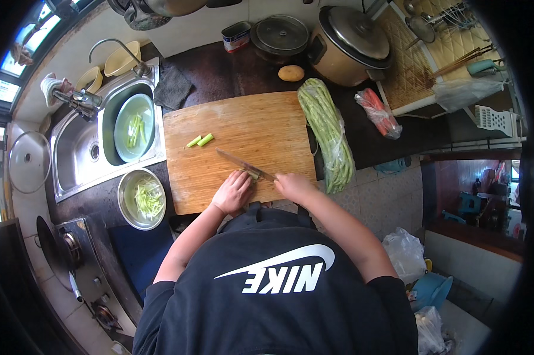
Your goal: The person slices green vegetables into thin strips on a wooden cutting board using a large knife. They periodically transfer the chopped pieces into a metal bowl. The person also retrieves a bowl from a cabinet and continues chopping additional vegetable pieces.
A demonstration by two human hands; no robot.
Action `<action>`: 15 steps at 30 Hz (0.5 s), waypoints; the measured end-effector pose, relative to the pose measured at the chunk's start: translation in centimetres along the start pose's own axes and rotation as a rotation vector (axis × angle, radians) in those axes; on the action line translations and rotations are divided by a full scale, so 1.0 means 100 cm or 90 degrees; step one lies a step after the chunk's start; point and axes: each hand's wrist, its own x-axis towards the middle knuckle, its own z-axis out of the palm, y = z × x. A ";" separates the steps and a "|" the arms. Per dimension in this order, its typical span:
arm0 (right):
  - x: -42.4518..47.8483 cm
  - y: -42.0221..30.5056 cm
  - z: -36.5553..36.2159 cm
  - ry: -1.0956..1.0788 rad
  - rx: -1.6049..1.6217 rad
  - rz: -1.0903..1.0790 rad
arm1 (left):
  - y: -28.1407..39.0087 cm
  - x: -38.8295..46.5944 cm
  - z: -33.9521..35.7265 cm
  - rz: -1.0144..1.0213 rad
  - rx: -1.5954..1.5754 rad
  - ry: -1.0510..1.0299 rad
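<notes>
My right hand [295, 188] grips the handle of a kitchen knife [242, 164] above the near part of a wooden cutting board [236, 115]. The blade points away to the left. Close beside it, my left hand [234, 191] has its fingertips pressed on a green vegetable piece [253, 175], partly hidden by the fingers and blade. Farther up the board lie short cut green stalks [200, 140]. A steel bowl [121, 199] left of the board holds thin green shreds [148, 200].
A light-blue basin [120, 148] with stalks stands in the steel sink [67, 162]. Right of the board are a bagged bundle of long green vegetables [327, 133] and a wrapped red package [378, 113]. Behind sit a potato [291, 73], a lidded pot [280, 37] and a rice cooker [351, 49].
</notes>
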 end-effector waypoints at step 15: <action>-0.019 -0.005 -0.011 0.030 -0.051 -0.062 | -0.002 -0.003 0.002 0.005 0.029 -0.001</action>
